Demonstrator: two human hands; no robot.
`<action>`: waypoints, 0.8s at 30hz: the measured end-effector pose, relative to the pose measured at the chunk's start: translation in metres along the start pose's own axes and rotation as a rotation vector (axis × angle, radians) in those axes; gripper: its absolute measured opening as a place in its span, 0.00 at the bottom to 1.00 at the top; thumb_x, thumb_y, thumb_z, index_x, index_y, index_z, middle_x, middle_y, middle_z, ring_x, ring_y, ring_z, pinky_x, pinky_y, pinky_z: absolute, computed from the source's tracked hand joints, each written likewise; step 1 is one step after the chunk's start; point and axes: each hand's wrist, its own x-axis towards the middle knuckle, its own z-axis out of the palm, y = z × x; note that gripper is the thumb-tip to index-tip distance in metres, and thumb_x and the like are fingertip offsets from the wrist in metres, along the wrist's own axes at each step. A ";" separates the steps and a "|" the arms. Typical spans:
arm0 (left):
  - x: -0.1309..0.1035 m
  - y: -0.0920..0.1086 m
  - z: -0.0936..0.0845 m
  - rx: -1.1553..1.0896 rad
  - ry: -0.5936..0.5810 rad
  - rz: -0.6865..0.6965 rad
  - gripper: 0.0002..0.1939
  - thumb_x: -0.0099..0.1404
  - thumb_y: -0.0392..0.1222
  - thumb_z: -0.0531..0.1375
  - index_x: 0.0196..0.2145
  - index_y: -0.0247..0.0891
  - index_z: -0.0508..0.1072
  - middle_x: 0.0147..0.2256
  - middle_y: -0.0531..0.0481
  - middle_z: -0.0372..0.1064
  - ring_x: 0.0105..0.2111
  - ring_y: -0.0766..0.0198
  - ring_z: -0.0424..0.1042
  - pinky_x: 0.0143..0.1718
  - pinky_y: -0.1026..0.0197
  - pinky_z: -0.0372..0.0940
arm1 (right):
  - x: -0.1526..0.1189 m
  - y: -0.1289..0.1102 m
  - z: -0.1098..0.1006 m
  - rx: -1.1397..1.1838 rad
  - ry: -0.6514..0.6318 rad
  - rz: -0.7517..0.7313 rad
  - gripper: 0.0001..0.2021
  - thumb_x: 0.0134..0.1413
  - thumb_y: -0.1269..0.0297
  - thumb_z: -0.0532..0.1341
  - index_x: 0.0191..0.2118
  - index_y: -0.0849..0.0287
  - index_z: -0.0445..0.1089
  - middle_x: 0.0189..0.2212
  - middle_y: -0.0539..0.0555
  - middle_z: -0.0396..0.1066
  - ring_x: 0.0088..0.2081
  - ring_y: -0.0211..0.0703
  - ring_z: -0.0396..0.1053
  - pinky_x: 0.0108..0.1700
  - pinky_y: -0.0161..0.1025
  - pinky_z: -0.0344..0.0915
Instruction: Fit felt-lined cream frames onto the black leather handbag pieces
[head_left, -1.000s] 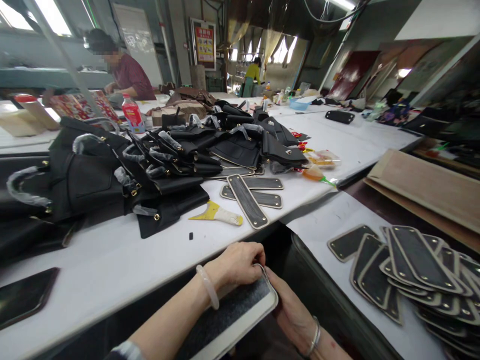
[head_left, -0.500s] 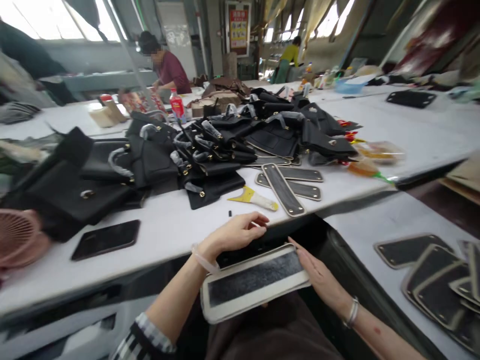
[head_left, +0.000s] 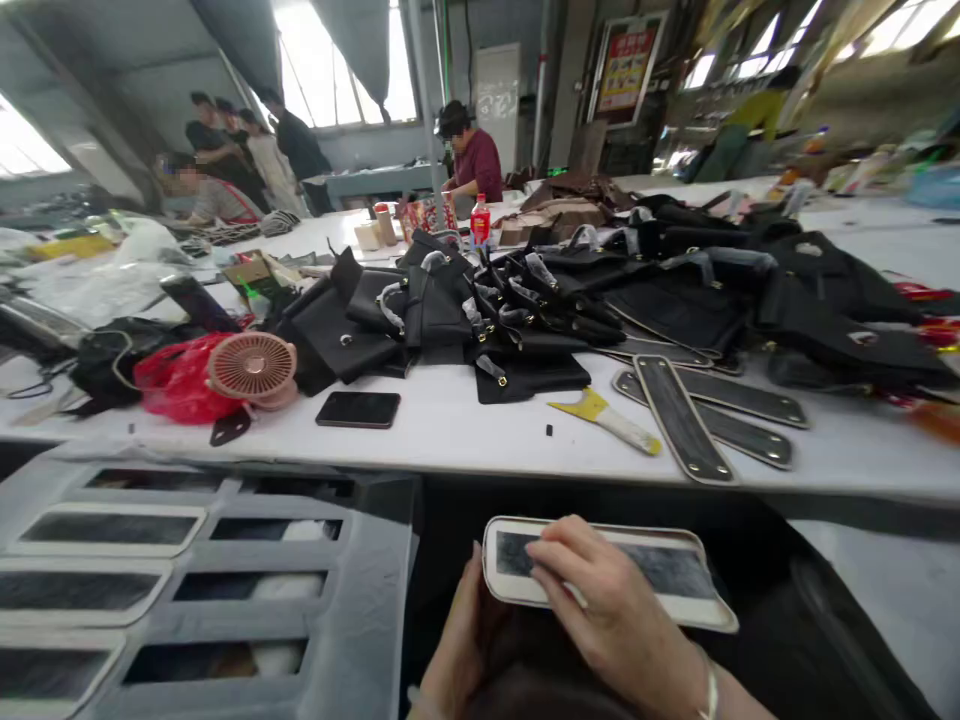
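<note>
In front of my lap is a rectangular panel [head_left: 675,570] with rounded corners, a pale border and a dark middle strip; it looks like a stack, though its layers are unclear. My left hand [head_left: 459,635] grips its left end, with the fingers partly hidden. Across its face lies my right hand [head_left: 600,595], fingers bent and closed on the panel near its middle. Similar dark panels with pale edges and metal studs, one a crossing panel [head_left: 682,418], lie on the table beyond. Beside them is a yellow-and-white scraper-like tool [head_left: 611,420].
Black handbags [head_left: 442,305] with wrapped handles are heaped along the white table [head_left: 435,440]. A phone [head_left: 358,409], a pink fan [head_left: 253,368] and a red bag [head_left: 176,380] lie left. Lower left, a grey slotted sheet [head_left: 367,590] carries several pale-edged panels [head_left: 112,528]. People work farther back.
My view has swung left, bringing the slotted sheet into sight. My left hand has come to the panel's left end. My right hand has shifted from its right end onto its face.
</note>
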 end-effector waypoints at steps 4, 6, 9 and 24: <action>0.013 -0.017 0.013 -0.148 -0.080 0.028 0.21 0.62 0.55 0.61 0.42 0.34 0.78 0.41 0.42 0.75 0.49 0.52 0.70 0.53 0.56 0.61 | 0.022 -0.013 0.028 -0.077 -0.236 0.035 0.08 0.58 0.77 0.56 0.36 0.59 0.69 0.37 0.55 0.68 0.40 0.47 0.65 0.44 0.46 0.65; 0.021 -0.013 0.017 -0.192 -0.091 0.049 0.21 0.62 0.55 0.61 0.41 0.33 0.78 0.39 0.43 0.75 0.45 0.54 0.72 0.51 0.56 0.63 | 0.026 -0.011 0.035 -0.134 -0.302 0.074 0.07 0.56 0.78 0.58 0.36 0.60 0.69 0.39 0.55 0.68 0.41 0.48 0.65 0.46 0.47 0.65; 0.027 -0.005 0.016 -0.249 -0.087 0.061 0.19 0.61 0.53 0.63 0.37 0.31 0.78 0.36 0.43 0.76 0.38 0.58 0.73 0.48 0.57 0.64 | 0.029 -0.007 0.039 -0.165 -0.360 0.113 0.07 0.55 0.78 0.60 0.37 0.60 0.71 0.40 0.54 0.69 0.43 0.48 0.65 0.47 0.46 0.66; 0.022 -0.015 -0.008 -0.321 0.036 0.165 0.17 0.57 0.45 0.68 0.42 0.34 0.78 0.43 0.42 0.76 0.44 0.54 0.74 0.54 0.54 0.61 | 0.042 -0.017 0.034 -0.275 -0.469 0.064 0.06 0.55 0.77 0.62 0.36 0.59 0.73 0.39 0.54 0.70 0.41 0.47 0.67 0.44 0.44 0.70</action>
